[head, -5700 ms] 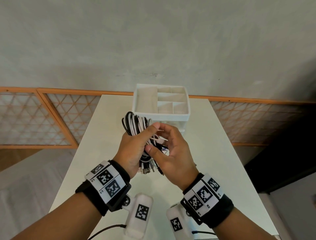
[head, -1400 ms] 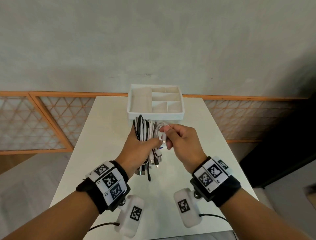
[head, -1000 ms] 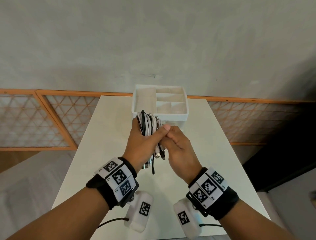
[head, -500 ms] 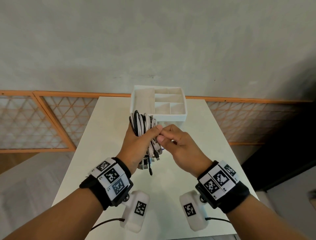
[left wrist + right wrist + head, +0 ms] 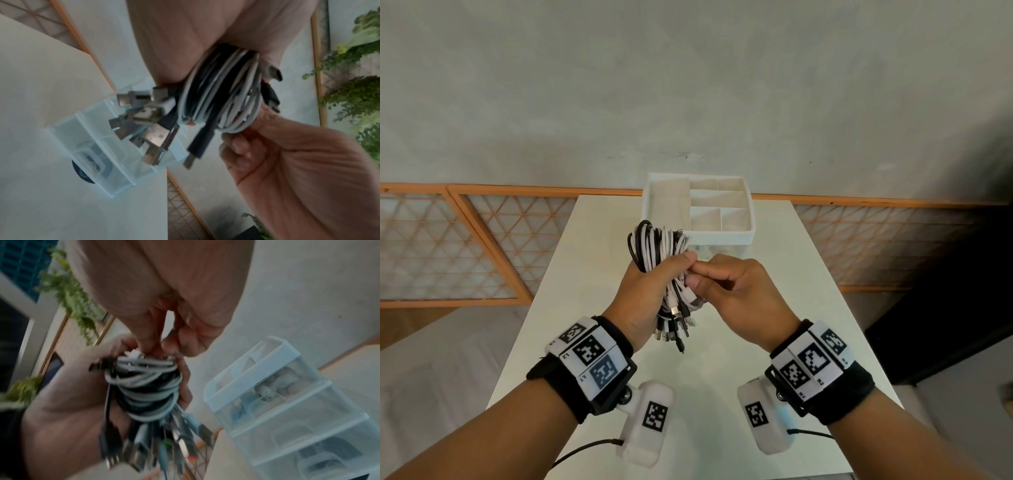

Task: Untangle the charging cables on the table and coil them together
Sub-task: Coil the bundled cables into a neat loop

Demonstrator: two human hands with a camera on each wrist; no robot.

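Black and white charging cables (image 5: 659, 260), coiled mid-frame, are clenched by the left hand (image 5: 645, 294) while the right hand (image 5: 736, 294) pinches the last loose end, likely finishing.

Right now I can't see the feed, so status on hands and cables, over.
Left hand grips the cable bundle, held above the table. Right hand pinches a strand at its middle. Plugs hang loose below. Organizer box behind, not touching.

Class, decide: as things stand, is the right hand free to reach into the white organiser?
Probably not yet: the right hand pinches the cable bundle gripped by the left hand; the organiser lies open just beyond.
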